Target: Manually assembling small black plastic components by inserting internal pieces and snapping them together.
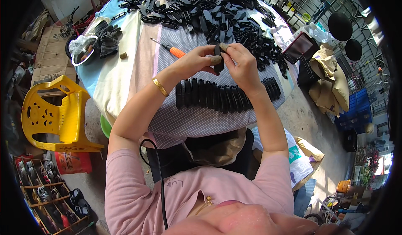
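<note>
Over the table, my left hand [197, 61] and my right hand [242, 65] meet at a small black plastic piece [217, 61], both closed on it from either side. Tan covers wrap some fingertips on each hand. Just below my hands lies a row of matching black pieces [213, 97], standing side by side on the dotted cloth. A large heap of loose black pieces [205, 11] spreads over the far part of the table. To the left of my left hand rests a screwdriver [176, 52] with an orange handle and thin metal shaft.
Dark gloves [108, 38] and a white-rimmed basket [85, 53] sit at the table's left. A yellow plastic chair [56, 113] stands left. At right are a dark device with a screen [300, 47] and brown paper sacks [328, 82]. A black cable [161, 184] crosses my chest.
</note>
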The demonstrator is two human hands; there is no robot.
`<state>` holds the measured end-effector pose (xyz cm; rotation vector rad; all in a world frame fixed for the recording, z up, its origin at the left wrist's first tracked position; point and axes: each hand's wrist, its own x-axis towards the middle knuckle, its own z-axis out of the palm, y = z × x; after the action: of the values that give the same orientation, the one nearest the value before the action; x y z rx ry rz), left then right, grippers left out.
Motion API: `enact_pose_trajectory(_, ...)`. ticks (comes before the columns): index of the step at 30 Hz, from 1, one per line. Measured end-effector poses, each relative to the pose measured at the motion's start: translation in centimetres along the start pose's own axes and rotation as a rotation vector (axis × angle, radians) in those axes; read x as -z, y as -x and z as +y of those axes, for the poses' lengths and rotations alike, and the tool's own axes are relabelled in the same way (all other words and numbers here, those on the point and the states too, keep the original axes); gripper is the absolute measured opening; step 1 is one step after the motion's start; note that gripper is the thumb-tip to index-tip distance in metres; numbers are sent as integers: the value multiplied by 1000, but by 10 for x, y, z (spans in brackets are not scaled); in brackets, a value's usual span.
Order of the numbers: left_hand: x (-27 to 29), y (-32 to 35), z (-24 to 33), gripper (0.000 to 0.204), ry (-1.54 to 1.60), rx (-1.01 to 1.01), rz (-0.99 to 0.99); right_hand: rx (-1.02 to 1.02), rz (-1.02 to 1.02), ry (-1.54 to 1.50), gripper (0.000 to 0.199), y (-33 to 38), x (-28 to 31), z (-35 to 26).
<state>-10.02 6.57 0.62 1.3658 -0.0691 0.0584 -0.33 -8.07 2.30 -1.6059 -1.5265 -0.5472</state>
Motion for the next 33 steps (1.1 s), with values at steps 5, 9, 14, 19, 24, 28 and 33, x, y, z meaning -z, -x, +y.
enact_pose_trajectory(5,-3,1,4,34,34,-10,26,-50,-40,-117,12,9,0,-5)
enact_pose_trajectory(9,0,4,11,38,-107,22,-3,-58,-43,-103,16,18,1,-9)
enact_pose_trajectory(14,4,15,32,43,-263,139,120,-271,-27,-276,20,10,16,-4)
enact_pose_trajectory(19,22,65,48,33,-305,174,389,-448,-230,374,19,27,60,61)
enact_pose_trajectory(24,30,104,31,48,-468,423,335,-554,-515,586,22,33,61,69)
enact_pose_trajectory(28,14,103,16,45,-642,407,338,-592,-625,685,21,38,49,88)
enact_pose_trajectory(33,1,102,18,41,-1013,399,452,-605,-622,641,19,38,48,87)
